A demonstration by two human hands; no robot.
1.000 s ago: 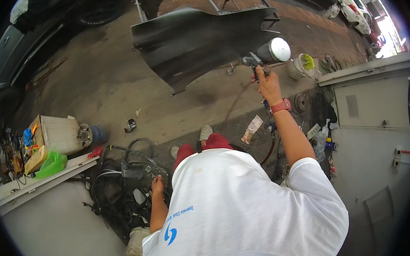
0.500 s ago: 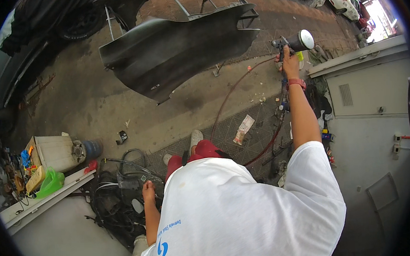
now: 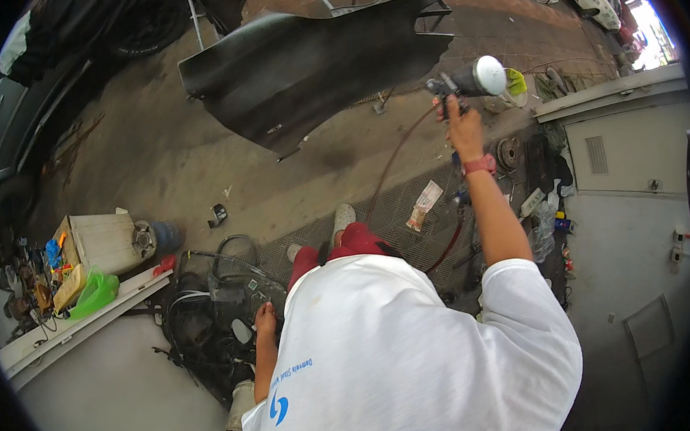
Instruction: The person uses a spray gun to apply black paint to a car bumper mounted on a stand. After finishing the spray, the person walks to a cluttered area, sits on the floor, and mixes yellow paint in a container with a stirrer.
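Observation:
My right hand (image 3: 464,126) is closed round the handle of a spray gun (image 3: 447,95) with a dark, white-lidded cup (image 3: 480,78), held out ahead of me on the right. The gun is level with the right end of a large dark car fender (image 3: 312,67), apart from it. That fender rests on a metal stand (image 3: 431,22), its surface black with duller greyish areas. A reddish hose (image 3: 395,159) trails near my right arm. My left hand (image 3: 265,320) hangs low by my side, fingers curled in, with nothing visible in it.
Mesh matting (image 3: 383,193) lies under my feet, with a paper packet (image 3: 424,205) on it. Black car parts (image 3: 202,327) are heaped at left, near a cluttered ledge (image 3: 140,285). A pale cabinet (image 3: 625,151) stands at right. A bucket (image 3: 514,94) sits beyond the gun.
My right hand has brought the spray gun left and slightly nearer to me. The view has shifted, so the fender appears further right and higher. My left hand still hangs low.

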